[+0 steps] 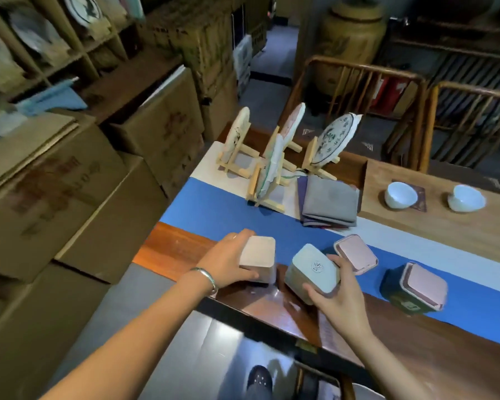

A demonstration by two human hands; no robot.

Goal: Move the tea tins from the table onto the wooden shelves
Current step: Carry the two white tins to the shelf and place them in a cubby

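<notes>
My left hand (227,264) grips a beige square tea tin (259,256) near the wooden table's near-left corner. To its right, my right hand (339,295) holds a pale green tin (312,269) with a round emblem on its lid, tilted toward me. Two more tins stand on the blue runner (214,206): one with a pink lid (357,253) just behind my right hand, and a dark green tin with a pink lid (416,287) further right. The wooden shelves (55,50) rise at the upper left and hold wrapped tea cakes.
Stacked cardboard boxes (70,183) line the left side between table and shelves. Tea cakes on wooden stands (274,157), folded grey cloths (329,203) and two white cups (400,194) sit on the table. Wooden chairs (387,90) stand behind it.
</notes>
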